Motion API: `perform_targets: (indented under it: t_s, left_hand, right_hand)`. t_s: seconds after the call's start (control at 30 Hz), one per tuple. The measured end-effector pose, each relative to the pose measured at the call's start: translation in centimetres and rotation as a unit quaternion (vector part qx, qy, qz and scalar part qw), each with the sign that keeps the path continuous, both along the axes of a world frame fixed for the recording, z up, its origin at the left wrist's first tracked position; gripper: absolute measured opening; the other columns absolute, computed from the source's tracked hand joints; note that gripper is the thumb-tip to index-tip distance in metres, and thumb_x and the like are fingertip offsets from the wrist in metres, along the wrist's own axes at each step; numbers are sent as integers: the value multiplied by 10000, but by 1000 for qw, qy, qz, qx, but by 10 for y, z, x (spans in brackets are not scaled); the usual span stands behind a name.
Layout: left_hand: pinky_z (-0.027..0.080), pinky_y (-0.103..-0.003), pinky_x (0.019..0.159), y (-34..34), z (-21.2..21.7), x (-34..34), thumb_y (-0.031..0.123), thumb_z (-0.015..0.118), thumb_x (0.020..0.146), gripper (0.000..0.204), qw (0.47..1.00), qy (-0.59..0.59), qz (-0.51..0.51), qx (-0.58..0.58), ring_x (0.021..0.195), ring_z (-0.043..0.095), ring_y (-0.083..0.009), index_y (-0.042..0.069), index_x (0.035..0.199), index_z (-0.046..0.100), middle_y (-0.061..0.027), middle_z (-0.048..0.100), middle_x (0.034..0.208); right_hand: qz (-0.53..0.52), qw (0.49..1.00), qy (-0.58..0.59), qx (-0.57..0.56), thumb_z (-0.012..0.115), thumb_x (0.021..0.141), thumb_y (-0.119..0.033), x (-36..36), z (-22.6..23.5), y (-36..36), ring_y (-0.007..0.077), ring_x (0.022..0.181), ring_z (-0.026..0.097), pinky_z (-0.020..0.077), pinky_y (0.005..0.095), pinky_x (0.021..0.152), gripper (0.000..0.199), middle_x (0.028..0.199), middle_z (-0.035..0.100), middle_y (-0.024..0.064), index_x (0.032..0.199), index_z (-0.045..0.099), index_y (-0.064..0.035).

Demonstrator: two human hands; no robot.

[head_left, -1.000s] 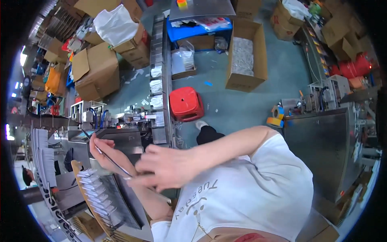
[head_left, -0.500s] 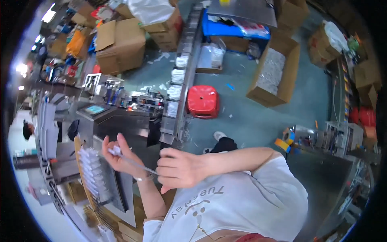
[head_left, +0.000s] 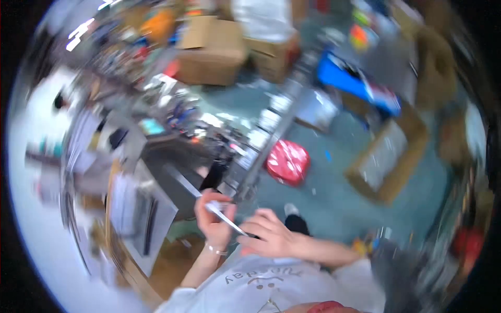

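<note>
Both hands are now sitting lower in the frame, near bottom centre, and the view is blurring. Left hand [head_left: 213, 221] is curling its fingers around the upper end of a thin grey strip [head_left: 225, 219]; right hand [head_left: 266, 237] is pinching the lower end. A red stool [head_left: 287, 161] is standing beyond, on the floor.

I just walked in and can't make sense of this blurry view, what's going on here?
A person in a white shirt holds a thin silvery tool between both hands, close to the chest. The left hand grips its upper end and the right hand pinches the lower end. A red stool stands on the floor beyond, with cardboard boxes further off. The picture is heavily blurred, so finer detail cannot be told.
</note>
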State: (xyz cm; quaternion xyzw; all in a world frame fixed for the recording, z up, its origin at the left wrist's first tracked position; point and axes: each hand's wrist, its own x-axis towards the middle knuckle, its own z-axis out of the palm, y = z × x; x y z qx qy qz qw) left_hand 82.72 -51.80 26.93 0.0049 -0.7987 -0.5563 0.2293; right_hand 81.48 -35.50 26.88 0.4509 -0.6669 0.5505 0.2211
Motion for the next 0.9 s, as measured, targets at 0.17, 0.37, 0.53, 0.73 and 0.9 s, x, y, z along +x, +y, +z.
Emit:
perform_targets:
  t_s: [0.17,0.37,0.53,0.73,0.9]
  left_hand:
    - [448,-291,767,-6,11,9,-24,668,719,646,999,26,-31,-14,898,551,-173,47,1274,345,-118,553,994]
    - [347,-412,955,-53,10,48,10,659,687,900,991,102,24,-86,1094,467,-277,72,1383,91,-186,402,1248]
    - [374,-343,945,-110,-6,90,34,522,856,488,963,55,258,45,1055,488,-203,26,1298,315,-119,437,1241]
    - [445,-298,818,-211,9,113,204,526,902,304,874,120,423,207,916,531,-159,13,1135,487,-81,534,1039]
    - [445,-297,828,-280,-10,144,171,520,902,286,832,184,467,238,979,523,-148,11,1136,485,-73,537,1056]
  right_hand:
    - [101,994,-18,28,725,660,-278,-9,13,-5,267,819,544,399,426,746,279,894,558,103,793,602,-65]
    - [168,986,-14,-1,617,772,-285,-15,22,-39,279,806,542,395,418,730,240,901,565,121,812,615,-48]
    - [203,979,-8,-18,503,880,-304,-11,31,-77,275,789,544,392,407,710,298,930,583,120,850,634,-38]
    - [214,976,14,29,565,834,-317,13,50,-119,289,779,550,395,422,708,295,911,593,126,838,627,-28]
    - [235,971,-37,-10,506,883,-327,40,60,-170,284,701,544,404,420,647,367,803,605,156,739,598,-2]
